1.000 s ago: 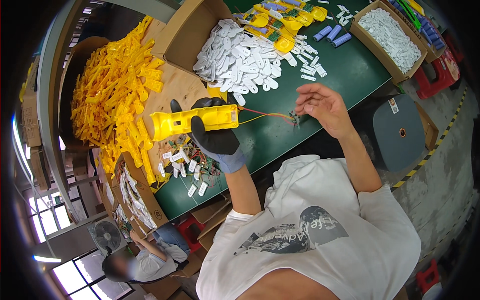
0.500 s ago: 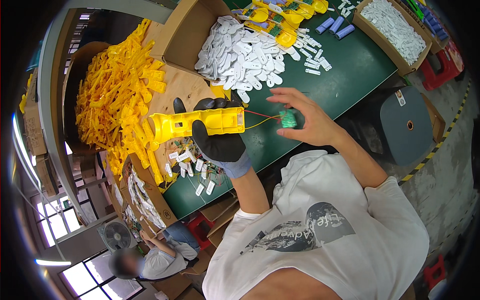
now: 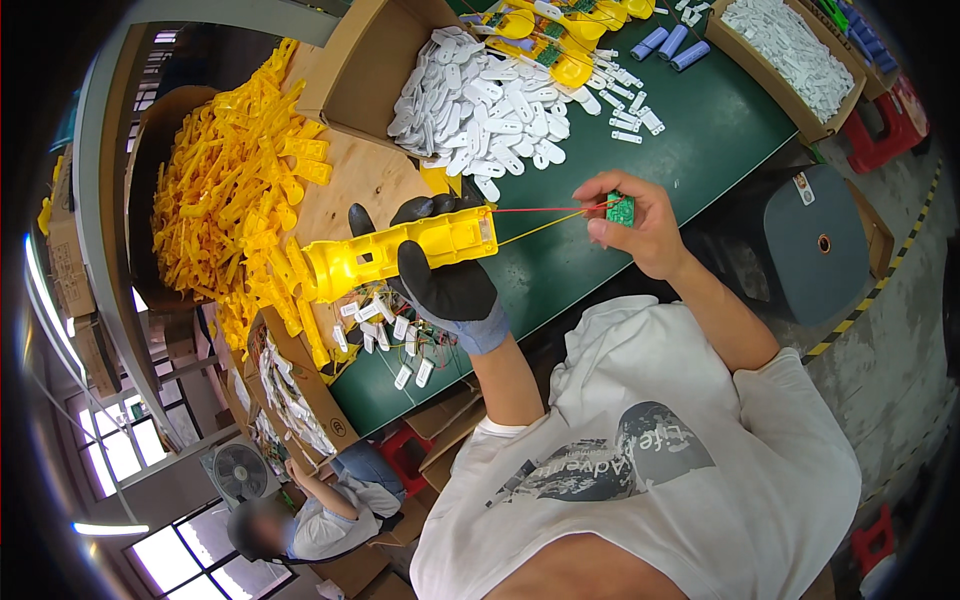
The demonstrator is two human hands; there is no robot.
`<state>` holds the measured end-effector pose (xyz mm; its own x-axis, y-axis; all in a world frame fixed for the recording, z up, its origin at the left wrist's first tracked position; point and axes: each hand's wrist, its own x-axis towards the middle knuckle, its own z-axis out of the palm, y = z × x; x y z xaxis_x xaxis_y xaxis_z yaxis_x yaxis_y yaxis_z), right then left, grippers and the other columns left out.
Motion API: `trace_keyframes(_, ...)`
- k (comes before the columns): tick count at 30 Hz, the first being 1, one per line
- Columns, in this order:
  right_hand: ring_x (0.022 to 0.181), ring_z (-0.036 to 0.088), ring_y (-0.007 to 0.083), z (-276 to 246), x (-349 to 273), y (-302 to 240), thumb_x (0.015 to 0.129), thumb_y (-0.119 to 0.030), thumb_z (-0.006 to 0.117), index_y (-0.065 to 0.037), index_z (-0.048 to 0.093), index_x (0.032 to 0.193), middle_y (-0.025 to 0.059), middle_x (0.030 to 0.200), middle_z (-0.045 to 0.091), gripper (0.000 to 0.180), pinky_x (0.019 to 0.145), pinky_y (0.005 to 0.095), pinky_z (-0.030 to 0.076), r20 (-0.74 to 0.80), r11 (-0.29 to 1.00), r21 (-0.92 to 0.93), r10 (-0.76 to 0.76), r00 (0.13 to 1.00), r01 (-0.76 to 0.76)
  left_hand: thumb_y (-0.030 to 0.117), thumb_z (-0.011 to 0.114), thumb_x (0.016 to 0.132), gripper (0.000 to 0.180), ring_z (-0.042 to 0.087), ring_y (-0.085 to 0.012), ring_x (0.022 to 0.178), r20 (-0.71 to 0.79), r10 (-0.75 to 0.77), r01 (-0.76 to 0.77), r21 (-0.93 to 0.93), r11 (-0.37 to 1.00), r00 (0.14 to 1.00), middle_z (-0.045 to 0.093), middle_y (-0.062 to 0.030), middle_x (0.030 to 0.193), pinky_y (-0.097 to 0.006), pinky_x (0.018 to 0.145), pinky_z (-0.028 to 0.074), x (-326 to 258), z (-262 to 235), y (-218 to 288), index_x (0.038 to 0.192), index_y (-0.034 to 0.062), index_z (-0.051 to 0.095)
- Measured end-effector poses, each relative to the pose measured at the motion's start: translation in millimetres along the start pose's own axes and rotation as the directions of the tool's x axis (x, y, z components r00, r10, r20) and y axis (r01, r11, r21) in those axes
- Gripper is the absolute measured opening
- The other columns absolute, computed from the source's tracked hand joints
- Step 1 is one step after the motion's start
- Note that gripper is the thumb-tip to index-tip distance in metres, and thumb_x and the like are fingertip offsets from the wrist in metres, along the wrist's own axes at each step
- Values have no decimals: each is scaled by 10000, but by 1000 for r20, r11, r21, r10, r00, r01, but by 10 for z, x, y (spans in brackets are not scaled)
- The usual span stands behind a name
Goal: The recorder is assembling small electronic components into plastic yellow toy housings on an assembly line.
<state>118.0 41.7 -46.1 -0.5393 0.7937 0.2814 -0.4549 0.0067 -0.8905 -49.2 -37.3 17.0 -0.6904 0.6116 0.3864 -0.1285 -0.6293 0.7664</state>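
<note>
My left hand (image 3: 447,287), in a black-palmed glove, is closed around a long yellow plastic housing (image 3: 400,250) with its hollow side up. From the housing's right end a red wire (image 3: 540,210) and a yellow wire (image 3: 540,229) stretch nearly straight to my bare right hand (image 3: 647,226). The fingers of that hand are bent, with the wires pinched between thumb and forefinger. A small green circuit board (image 3: 620,209) sits within the same fingers. White oval plastic pieces (image 3: 480,105) lie heaped just beyond the housing.
Yellow plastic parts (image 3: 235,190) pile up at the left. A cardboard box (image 3: 365,75) stands behind, and another box (image 3: 840,115) of white pieces at far right. Purple cylindrical cells (image 3: 672,45) lie on the green table (image 3: 720,130). Another person (image 3: 340,515) sits at lower left.
My right hand has moved right with the circuit board, and its fingers have closed in. The wires are now drawn tighter. The housing has tilted slightly, its right end higher.
</note>
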Motion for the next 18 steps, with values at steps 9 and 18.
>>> trace_keyframes(9, 679, 562, 75, -34, -8, 66, 830, -81, 671, -25, 566, 987, 38, 870, 587, 197, 570, 207, 445, 8, 893, 426, 159, 987, -147, 238, 548, 923, 596, 598, -294, 975, 38, 6, -3, -78, 997, 999, 587, -160, 1087, -455, 913, 472, -23, -22, -15, 1439, 121, 275)
trace_keyframes(18, 790, 531, 40, -55, 11, 95, 791, -14, 720, -55, 541, 935, 15, 937, 572, 233, 610, 167, 429, -39, 984, 117, 137, 990, -132, 253, 540, 924, 558, 593, -298, 974, 12, 27, -27, -11, 1000, 1000, 586, -155, 1095, -456, 898, 476, -21, -102, 48, 1415, 125, 309)
